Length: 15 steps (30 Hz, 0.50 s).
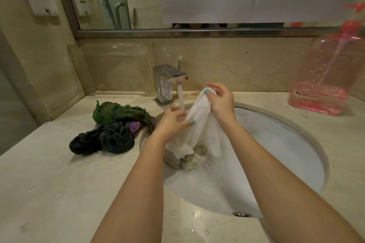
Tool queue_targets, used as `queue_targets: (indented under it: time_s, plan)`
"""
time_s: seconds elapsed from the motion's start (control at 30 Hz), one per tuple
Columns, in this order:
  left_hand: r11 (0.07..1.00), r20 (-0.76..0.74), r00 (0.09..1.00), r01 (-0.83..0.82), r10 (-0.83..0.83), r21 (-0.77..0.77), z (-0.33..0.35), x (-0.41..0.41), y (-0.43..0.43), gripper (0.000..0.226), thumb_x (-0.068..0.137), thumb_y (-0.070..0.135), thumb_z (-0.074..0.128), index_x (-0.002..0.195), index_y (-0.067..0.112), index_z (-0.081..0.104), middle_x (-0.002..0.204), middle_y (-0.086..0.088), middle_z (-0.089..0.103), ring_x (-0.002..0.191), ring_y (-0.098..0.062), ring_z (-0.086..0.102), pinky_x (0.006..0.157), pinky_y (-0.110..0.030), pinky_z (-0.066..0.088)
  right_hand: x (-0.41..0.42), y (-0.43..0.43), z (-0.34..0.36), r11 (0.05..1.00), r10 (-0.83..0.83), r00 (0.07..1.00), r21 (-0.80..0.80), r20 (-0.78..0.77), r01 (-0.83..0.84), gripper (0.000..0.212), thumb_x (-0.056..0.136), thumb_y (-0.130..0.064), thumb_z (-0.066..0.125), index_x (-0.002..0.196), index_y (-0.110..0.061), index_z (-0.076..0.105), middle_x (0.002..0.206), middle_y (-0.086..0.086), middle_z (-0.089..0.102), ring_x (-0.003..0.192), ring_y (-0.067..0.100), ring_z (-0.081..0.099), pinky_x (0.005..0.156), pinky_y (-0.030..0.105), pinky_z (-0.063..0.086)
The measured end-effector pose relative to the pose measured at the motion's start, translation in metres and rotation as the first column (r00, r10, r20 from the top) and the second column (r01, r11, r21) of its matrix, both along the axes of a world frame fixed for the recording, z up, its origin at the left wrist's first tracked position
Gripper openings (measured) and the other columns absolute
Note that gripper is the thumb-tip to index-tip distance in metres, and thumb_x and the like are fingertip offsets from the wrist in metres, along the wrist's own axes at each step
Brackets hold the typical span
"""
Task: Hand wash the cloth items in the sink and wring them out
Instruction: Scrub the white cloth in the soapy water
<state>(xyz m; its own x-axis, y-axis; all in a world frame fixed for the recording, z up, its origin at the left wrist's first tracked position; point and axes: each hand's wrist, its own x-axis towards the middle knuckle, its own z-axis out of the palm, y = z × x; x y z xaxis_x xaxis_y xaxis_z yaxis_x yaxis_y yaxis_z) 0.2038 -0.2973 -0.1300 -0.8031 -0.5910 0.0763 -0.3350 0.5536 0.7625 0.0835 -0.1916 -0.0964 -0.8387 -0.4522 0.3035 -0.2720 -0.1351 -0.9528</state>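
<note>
Both hands bunch a white cloth (199,124) over the sink (296,124) at frame centre, beside the running faucet (170,83): the left hand (173,122) pinches a lower fold, the right hand (221,100) grips the top. Sodden and limp, it likely hangs heavy and slippery, and is best gripped in thick bunches for wringing.

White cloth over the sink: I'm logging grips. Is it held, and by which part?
Yes. The right hand grips the white cloth at its top end; the left hand pinches its left edge lower down.
</note>
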Motion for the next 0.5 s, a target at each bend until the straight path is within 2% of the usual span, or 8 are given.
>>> queue_targets:
  time_s: [0.07, 0.1, 0.2, 0.27, 0.4, 0.47, 0.5]
  plan:
    - [0.999, -0.108, 0.994, -0.007, 0.011, 0.042, 0.002, 0.003, -0.002, 0.030, 0.093, 0.041, 0.061, 0.107, 0.016, 0.069, 0.124, 0.001, 0.046, 0.115, -0.018, 0.046, 0.098, -0.036, 0.041, -0.003, 0.002, -0.004, 0.997, -0.064, 0.997, 0.044, -0.030, 0.066, 0.022, 0.096, -0.013, 0.057, 0.115, -0.008, 0.065, 0.110, 0.006, 0.065, 0.099, 0.014, 0.058, 0.078, 0.020, 0.046]
    - [0.997, -0.182, 0.983, 0.004, 0.011, 0.082, 0.004, 0.005, -0.001, 0.029, 0.095, 0.039, 0.059, 0.104, 0.013, 0.069, 0.116, 0.000, 0.052, 0.109, -0.017, 0.050, 0.093, -0.034, 0.042, -0.005, 0.002, -0.008, 0.992, -0.088, 0.995, 0.083, -0.051, 0.092, 0.020, 0.096, -0.016, 0.056, 0.110, -0.006, 0.066, 0.104, 0.009, 0.066, 0.093, 0.014, 0.056, 0.075, 0.021, 0.043]
    - [0.982, -0.328, 0.944, 0.033, 0.029, 0.184, 0.007, 0.008, 0.002, 0.032, 0.100, 0.034, 0.051, 0.098, 0.005, 0.064, 0.088, -0.003, 0.058, 0.084, -0.018, 0.054, 0.075, -0.030, 0.043, -0.006, 0.002, -0.016, 0.979, -0.090, 0.992, 0.177, -0.092, 0.105, 0.019, 0.101, -0.025, 0.048, 0.089, -0.013, 0.057, 0.091, 0.008, 0.056, 0.078, 0.014, 0.048, 0.066, 0.026, 0.037]
    - [0.977, -0.388, 0.918, -0.001, 0.086, 0.215, 0.008, 0.005, 0.003, 0.031, 0.102, 0.034, 0.047, 0.091, 0.008, 0.060, 0.083, 0.000, 0.054, 0.078, -0.015, 0.051, 0.071, -0.028, 0.041, 0.000, -0.002, -0.015, 0.982, -0.039, 0.997, 0.184, -0.062, 0.050, 0.021, 0.103, -0.027, 0.041, 0.086, -0.016, 0.047, 0.082, 0.000, 0.048, 0.070, 0.010, 0.042, 0.061, 0.024, 0.033]
    - [0.935, -0.452, 0.845, -0.143, 0.286, 0.324, 0.011, -0.002, 0.004, 0.026, 0.105, 0.028, 0.038, 0.086, 0.013, 0.047, 0.077, 0.002, 0.046, 0.067, -0.009, 0.043, 0.054, -0.010, 0.037, 0.021, -0.013, -0.013, 0.972, 0.107, 0.994, 0.206, 0.022, -0.110, 0.018, 0.106, -0.025, 0.031, 0.094, -0.015, 0.041, 0.075, -0.003, 0.039, 0.063, 0.008, 0.035, 0.055, 0.021, 0.032]
    - [0.912, -0.460, 0.814, -0.192, 0.354, 0.361, 0.011, -0.006, 0.003, 0.025, 0.106, 0.023, 0.035, 0.084, 0.014, 0.044, 0.073, 0.003, 0.042, 0.062, -0.008, 0.038, 0.047, -0.009, 0.033, 0.033, -0.020, -0.014, 0.955, 0.172, 0.984, 0.239, 0.042, -0.177, 0.016, 0.106, -0.024, 0.032, 0.104, -0.013, 0.043, 0.078, -0.003, 0.043, 0.064, 0.008, 0.038, 0.052, 0.017, 0.035]
    - [0.906, -0.467, 0.806, -0.192, 0.365, 0.378, 0.011, -0.007, 0.003, 0.025, 0.106, 0.022, 0.035, 0.084, 0.014, 0.044, 0.073, 0.002, 0.043, 0.063, -0.008, 0.039, 0.050, -0.012, 0.034, 0.039, -0.023, -0.014, 0.948, 0.193, 0.980, 0.251, 0.045, -0.198, 0.016, 0.105, -0.023, 0.034, 0.107, -0.011, 0.045, 0.080, -0.002, 0.046, 0.065, 0.008, 0.041, 0.052, 0.017, 0.036]
